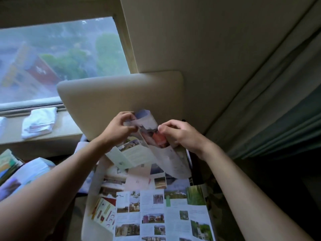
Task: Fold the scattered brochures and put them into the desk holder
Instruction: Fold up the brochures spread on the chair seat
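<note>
nearest the viewer, a large open brochure [161,214] lies flat and unfolded, its panels of small photos and text facing up, with other loose sheets [121,180] spread under and beyond it. they look like the pile waiting to be folded, laid out within easy reach. two bare forearms reach forward over them. above the pile, both hands hold one brochure [147,129] up in the air, probably so its panels can be lined up freely before creasing. the left hand [119,126] has its grip pinched on the top left edge; the right hand [178,134] has its grip curled round the right edge. the paper curls at the top and hangs down between them, partly folded. at the left edge sit stacks of brochures [26,173]. behind the hands is a beige cushioned chair back [121,91]; further left, a folded white cloth [40,122] rests on the window sill [66,126]. a desk holder cannot be made out.
</note>
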The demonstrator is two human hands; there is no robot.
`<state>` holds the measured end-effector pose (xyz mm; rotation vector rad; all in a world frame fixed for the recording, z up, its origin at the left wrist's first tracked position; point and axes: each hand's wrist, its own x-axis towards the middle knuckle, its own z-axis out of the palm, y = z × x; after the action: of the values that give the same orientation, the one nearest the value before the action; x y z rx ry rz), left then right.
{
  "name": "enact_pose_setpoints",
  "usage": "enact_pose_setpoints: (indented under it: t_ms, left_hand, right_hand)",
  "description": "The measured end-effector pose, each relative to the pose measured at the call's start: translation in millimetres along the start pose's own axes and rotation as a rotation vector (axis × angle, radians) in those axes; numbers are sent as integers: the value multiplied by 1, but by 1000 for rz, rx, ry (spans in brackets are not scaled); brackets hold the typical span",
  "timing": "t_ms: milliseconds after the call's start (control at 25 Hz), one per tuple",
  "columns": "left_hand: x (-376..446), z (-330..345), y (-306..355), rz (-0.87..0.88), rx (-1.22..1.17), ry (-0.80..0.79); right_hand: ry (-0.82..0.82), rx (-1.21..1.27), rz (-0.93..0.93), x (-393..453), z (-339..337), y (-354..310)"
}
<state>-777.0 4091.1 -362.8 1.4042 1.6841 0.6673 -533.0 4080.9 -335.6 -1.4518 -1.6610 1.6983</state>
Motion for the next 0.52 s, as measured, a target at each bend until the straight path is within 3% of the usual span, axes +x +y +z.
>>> enact_pose_setpoints:
  t_ms: [80,160,240,320,360,440,520]
  left_hand:
    - [-6,-19,2,67,164,30]
    - [-11,-37,3,140,312,19]
    - [-15,-51,2,212,402,10]
    - [-20,-63,3,220,386,-31]
    - [-23,-68,5,207,346,-54]
    - [-30,-78,6,190,277,-67]
    - [-36,-90,1,156,270,-90]
  right_hand:
    - [3,-21,33,7,10,-6]
    - [78,-198,-31,15,26,-16]
    - [210,-502,-273,18,43,-38]
    - [216,-865,-513,24,64,-69]
    - [184,-1032,-546,27,73,-85]
    - [143,-1217,-496,30,81,-113]
    - [163,-1197,-425,31,72,-131]
